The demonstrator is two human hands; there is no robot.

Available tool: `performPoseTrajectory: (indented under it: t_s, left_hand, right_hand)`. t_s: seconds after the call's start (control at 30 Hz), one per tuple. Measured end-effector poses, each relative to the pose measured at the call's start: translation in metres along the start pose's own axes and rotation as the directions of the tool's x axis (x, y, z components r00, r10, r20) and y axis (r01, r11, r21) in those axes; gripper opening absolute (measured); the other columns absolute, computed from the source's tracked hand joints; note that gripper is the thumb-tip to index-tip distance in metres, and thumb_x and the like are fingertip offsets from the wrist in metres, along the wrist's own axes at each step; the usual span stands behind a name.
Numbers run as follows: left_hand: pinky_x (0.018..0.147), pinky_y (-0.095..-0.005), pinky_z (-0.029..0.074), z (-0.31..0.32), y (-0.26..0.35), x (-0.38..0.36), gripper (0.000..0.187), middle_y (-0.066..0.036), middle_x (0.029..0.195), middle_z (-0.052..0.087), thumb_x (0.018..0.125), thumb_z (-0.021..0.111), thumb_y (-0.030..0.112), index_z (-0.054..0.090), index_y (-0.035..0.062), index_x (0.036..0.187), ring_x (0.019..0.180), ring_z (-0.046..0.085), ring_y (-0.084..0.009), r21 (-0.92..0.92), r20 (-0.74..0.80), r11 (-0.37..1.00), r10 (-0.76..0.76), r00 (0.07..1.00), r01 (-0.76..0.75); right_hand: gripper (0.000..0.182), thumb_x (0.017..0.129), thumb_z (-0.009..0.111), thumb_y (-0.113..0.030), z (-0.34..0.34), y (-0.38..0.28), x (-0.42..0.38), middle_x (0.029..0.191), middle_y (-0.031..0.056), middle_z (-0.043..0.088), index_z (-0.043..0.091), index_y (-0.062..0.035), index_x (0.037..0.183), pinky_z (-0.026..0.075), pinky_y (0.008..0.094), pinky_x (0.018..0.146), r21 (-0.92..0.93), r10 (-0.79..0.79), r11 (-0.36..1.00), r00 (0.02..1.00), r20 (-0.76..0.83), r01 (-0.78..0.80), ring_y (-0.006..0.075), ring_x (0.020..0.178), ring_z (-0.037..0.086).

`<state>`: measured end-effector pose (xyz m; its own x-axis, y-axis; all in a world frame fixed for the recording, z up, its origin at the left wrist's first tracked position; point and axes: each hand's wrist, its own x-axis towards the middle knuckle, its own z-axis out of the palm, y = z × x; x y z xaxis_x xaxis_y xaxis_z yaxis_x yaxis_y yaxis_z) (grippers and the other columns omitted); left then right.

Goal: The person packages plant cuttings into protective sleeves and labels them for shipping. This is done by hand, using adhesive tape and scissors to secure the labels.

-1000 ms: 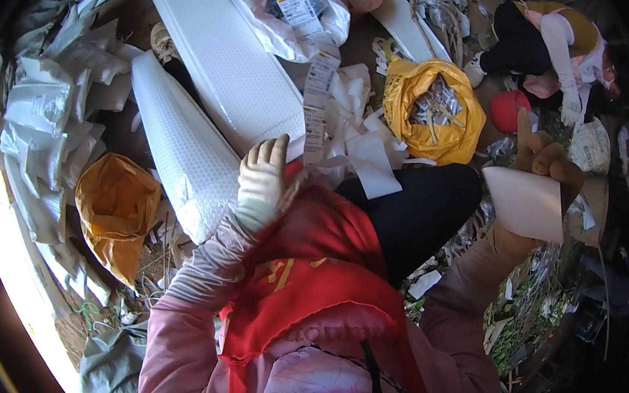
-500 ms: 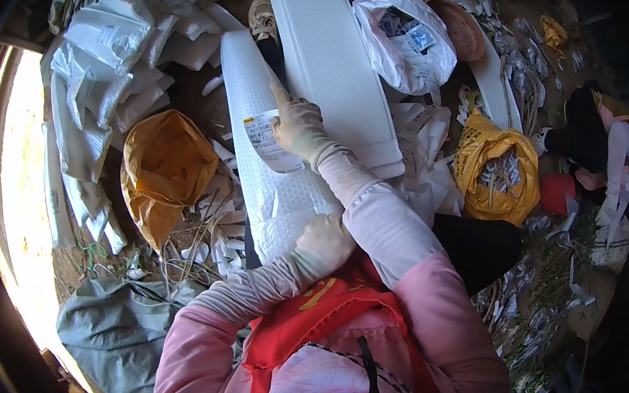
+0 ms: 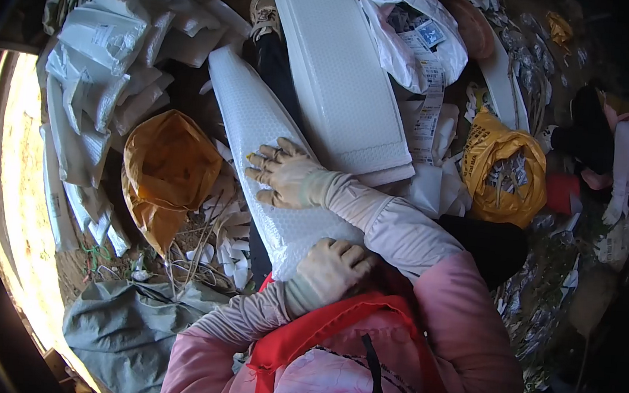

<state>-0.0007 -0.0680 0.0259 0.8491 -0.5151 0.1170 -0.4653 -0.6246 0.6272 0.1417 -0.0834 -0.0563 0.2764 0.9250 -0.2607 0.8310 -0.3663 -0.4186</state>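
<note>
A long white bubble mailer [image 3: 236,103] lies slanted across my lap, its near end against my red apron [image 3: 288,329]. My right hand [image 3: 286,175], in a pale glove, rests flat on the mailer with fingers spread. It covers the place of the label; only a speck of yellow shows by the fingertips. My left hand [image 3: 332,269], gloved too, is curled over the mailer's near end, with the fingertips hidden. Just beyond, a stack of flat white bubble mailers [image 3: 340,71] lies beside my outstretched leg.
Filled white mailers [image 3: 108,36] are heaped at left, near an open orange sack [image 3: 172,158]. At right stand a white bag [image 3: 391,8] with printed labels and a yellow sack [image 3: 505,202] of scraps. Another person [image 3: 611,140] sits far right. A grey-green sheet [image 3: 123,329] lies lower left.
My right hand has gone from a pointing pose beside the label to lying spread over it. My left hand has shifted slightly down and right. A strip of labels now hangs from the white bag.
</note>
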Motion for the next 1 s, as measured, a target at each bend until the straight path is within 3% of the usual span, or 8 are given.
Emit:
performPoseTrajectory:
  t_s: [0.2, 0.27, 0.3, 0.43, 0.53, 0.6, 0.83, 1.0]
  left_hand:
    - [0.087, -0.037, 0.043, -0.017, -0.044, -0.065, 0.039, -0.014, 0.104, 0.056, 0.084, 0.058, 0.012, 0.051, 0.0017, 0.12, 0.097, 0.054, -0.0253, -0.155, -0.611, 0.776, -0.562, 0.558, 0.611]
    - [0.091, -0.0359, 0.042, -0.011, -0.064, -0.079, 0.038, -0.01, 0.103, 0.059, 0.086, 0.059, 0.016, 0.052, 0.0013, 0.12, 0.097, 0.055, -0.0226, -0.915, 0.103, 0.022, -0.953, 0.286, 0.403]
    - [0.09, -0.0335, 0.044, -0.026, -0.053, -0.062, 0.038, -0.008, 0.103, 0.061, 0.087, 0.06, 0.019, 0.054, 0.0008, 0.119, 0.095, 0.057, -0.0196, -0.967, 0.252, -0.198, -0.841, 0.479, 0.162]
    - [0.085, -0.0327, 0.049, -0.007, -0.067, -0.038, 0.03, -0.01, 0.103, 0.063, 0.09, 0.057, 0.019, 0.057, -0.0017, 0.112, 0.092, 0.061, -0.0196, -0.948, 0.319, -0.259, -0.765, 0.56, 0.187]
    - [0.073, -0.0303, 0.053, -0.034, -0.051, -0.018, 0.027, -0.009, 0.093, 0.065, 0.089, 0.057, 0.018, 0.058, -0.0026, 0.106, 0.078, 0.064, -0.0183, -0.963, 0.264, -0.181, -0.771, 0.58, 0.198]
    - [0.062, -0.025, 0.049, -0.054, -0.028, -0.011, 0.02, -0.002, 0.081, 0.06, 0.09, 0.055, 0.016, 0.057, -0.0013, 0.1, 0.068, 0.06, -0.0119, -0.94, -0.027, 0.254, -0.717, 0.696, 0.226]
    - [0.073, -0.0255, 0.048, -0.092, 0.041, -0.021, 0.03, -0.004, 0.093, 0.059, 0.092, 0.056, 0.02, 0.052, -0.0007, 0.113, 0.08, 0.057, -0.0114, -0.915, -0.403, 0.347, -0.774, 0.488, -0.206]
    - [0.083, -0.0308, 0.049, -0.083, 0.037, -0.068, 0.036, -0.01, 0.109, 0.058, 0.093, 0.052, 0.021, 0.048, 0.0, 0.123, 0.097, 0.058, -0.0209, -0.443, -0.815, 0.882, -0.47, 0.339, 0.16]
  right_hand:
    - [0.065, 0.09, 0.053, -0.044, 0.007, -0.029, -0.11, 0.145, 0.0149, 0.033, 0.034, -0.007, 0.14, 0.018, 0.0454, 0.112, 0.237, 0.002, 0.971, 0.991, -0.132, 0.03, 0.0284, 0.137, 0.027]
    - [0.072, 0.089, 0.054, -0.047, 0.028, -0.033, -0.13, 0.142, 0.0211, 0.036, 0.03, -0.002, 0.141, 0.022, 0.0472, 0.111, 0.434, 0.351, 0.877, 0.892, -0.285, -0.207, 0.0305, 0.137, 0.027]
    - [0.081, 0.087, 0.061, -0.04, 0.033, -0.036, -0.133, 0.136, 0.0256, 0.04, 0.02, 0.0021, 0.143, 0.031, 0.0434, 0.106, 0.551, 0.539, 0.75, 0.821, -0.188, -0.366, 0.0303, 0.131, 0.036]
    - [0.061, 0.086, 0.065, -0.018, 0.008, -0.051, -0.129, 0.117, 0.0152, 0.052, 0.032, 0.004, 0.133, 0.04, 0.0308, 0.096, 0.971, 0.384, 0.23, 0.911, -0.15, 0.063, 0.0197, 0.108, 0.051]
    - [0.047, 0.091, 0.055, -0.008, -0.039, -0.06, -0.136, 0.117, 0.0081, 0.053, 0.037, -0.0003, 0.133, 0.042, 0.0288, 0.091, 0.94, 0.347, 0.317, 0.907, -0.237, 0.125, 0.0131, 0.103, 0.05]
    - [0.036, 0.087, 0.056, -0.004, -0.078, -0.082, -0.153, 0.102, 0.0144, 0.055, 0.043, 0.0046, 0.12, 0.044, 0.0316, 0.087, 0.951, 0.413, 0.269, 0.874, -0.257, 0.153, 0.0183, 0.093, 0.053]
    - [0.056, 0.086, 0.054, -0.002, -0.077, -0.133, -0.182, 0.12, 0.0344, 0.047, 0.027, 0.0197, 0.13, 0.044, 0.0398, 0.095, 0.545, 0.146, 0.767, 0.735, -0.662, 0.338, 0.0409, 0.111, 0.053]
    - [0.072, 0.083, 0.058, 0.001, -0.078, -0.147, -0.168, 0.127, 0.0342, 0.042, 0.015, 0.0135, 0.139, 0.043, 0.041, 0.097, 0.301, -0.057, 0.804, 0.57, -0.819, 0.513, 0.0427, 0.116, 0.051]
